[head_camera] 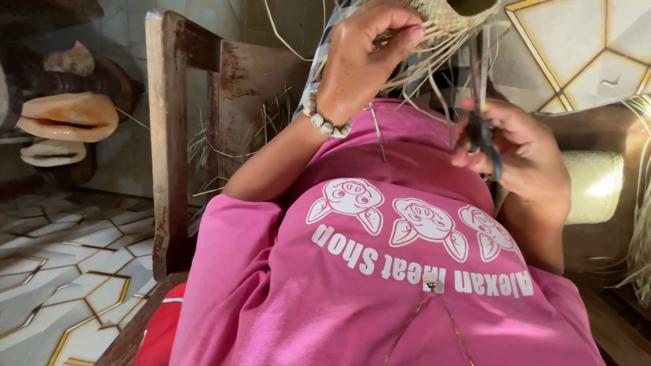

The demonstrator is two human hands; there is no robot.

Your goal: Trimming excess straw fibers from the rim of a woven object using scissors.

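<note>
My left hand (363, 57), with a bead bracelet on its wrist, is raised and pinches the edge of a woven straw piece (451, 17) at the top of the view. Loose straw strands (434, 57) hang from the weave toward my pink shirt (380, 271). Lower and to the right, my right hand (525, 152) is closed around dark scissors (483, 132). Their blades point up among the hanging strands. Most of the woven piece is cut off by the top edge.
A worn wooden chair frame (166, 135) stands at the left over a patterned tiled floor (74, 271). Large shells (68, 116) rest at the far left. A rolled woven mat (597, 186) and more straw (641, 224) lie at the right.
</note>
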